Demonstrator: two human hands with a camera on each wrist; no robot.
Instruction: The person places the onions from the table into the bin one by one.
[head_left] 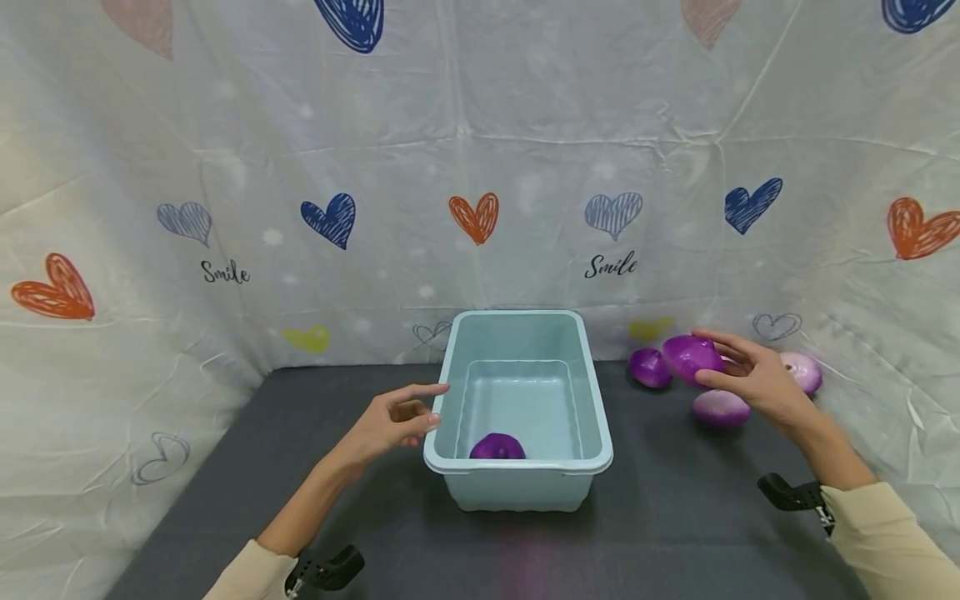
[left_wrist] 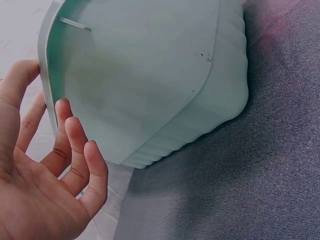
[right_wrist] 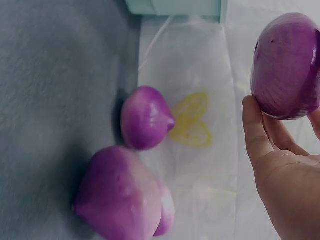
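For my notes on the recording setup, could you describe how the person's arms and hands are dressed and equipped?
Both arms wear long cream-coloured sleeves, left sleeve and right sleeve, ending at the forearm. The left hand and right hand are bare, with no gloves or rings visible. A black mount sits by each wrist, left mount and right mount.

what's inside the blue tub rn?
One purple onion lies inside the tub, against the near wall. The rest of the floor shows bare. The strip right behind the near rim is hidden, as is part of the onion.
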